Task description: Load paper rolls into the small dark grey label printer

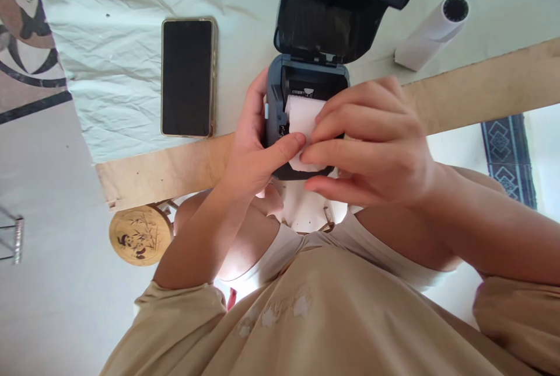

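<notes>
Working remotely, I look down through the head camera at a small dark printer (296, 75) by the near edge of a table (170, 166) spread with pale, creased cloth (126, 96). Its lid (326, 23) is swung back toward the far side, so the inside is exposed. A white paper roll (301, 114) sits in the opening, partly hidden by fingers. I have the left hand (258, 148) grasping the printer's left side, its thumb reaching over the rim onto the paper. I have the right hand (380, 136) bent over the right side, fingertips touching the same paper; whether they pinch it or merely rest there, I cannot tell. As I judge it, the work stands about midway: the printer is open and the paper is in its well, while the lid is not yet down and the roll is not yet free of both hands. I cannot see whether the roll is fully seated or its loose end lined up, since the right hand covers that part. To the right, a second white roll (426, 40) with a dark end is on the table; to the left, a phone (187, 78) lies flat, its screen dark. Below the table's left end, I make out a round wooden stool (140, 235)
</notes>
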`<state>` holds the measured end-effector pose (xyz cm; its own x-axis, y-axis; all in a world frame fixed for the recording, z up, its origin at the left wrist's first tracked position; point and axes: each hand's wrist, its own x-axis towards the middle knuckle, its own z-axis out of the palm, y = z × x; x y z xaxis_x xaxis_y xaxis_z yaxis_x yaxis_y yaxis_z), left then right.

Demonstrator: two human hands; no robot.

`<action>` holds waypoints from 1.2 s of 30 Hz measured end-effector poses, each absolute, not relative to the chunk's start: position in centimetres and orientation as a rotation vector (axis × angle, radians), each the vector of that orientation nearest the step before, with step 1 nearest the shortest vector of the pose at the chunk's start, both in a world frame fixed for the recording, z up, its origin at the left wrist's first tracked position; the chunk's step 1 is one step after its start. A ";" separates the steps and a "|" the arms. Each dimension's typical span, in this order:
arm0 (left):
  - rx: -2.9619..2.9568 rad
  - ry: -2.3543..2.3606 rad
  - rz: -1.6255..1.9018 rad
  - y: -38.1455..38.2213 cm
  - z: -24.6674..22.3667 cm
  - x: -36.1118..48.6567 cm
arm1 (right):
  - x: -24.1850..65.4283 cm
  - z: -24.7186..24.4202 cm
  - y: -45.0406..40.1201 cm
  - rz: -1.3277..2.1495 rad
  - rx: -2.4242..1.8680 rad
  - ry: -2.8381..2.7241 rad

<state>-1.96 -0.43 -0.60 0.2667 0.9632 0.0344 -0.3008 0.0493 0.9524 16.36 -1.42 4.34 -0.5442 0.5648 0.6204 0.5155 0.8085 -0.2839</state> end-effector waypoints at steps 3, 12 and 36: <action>1.094 0.753 1.161 -0.4 -0.8 -1.9 | 17.1 4.5 -0.8 0.061 -0.846 -2.181; 1.118 0.701 1.155 -0.6 -0.7 -2.0 | 17.4 4.4 -0.4 0.102 -0.997 -2.266; 1.229 0.607 1.186 0.7 -2.8 -2.0 | 17.8 4.7 0.0 0.270 -0.945 -2.164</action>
<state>-2.02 0.69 -2.76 0.3302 0.9166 0.2252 -0.3539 -0.1010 0.9298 17.84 -0.02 4.68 -0.4497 0.7015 0.5528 0.5444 0.7060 -0.4530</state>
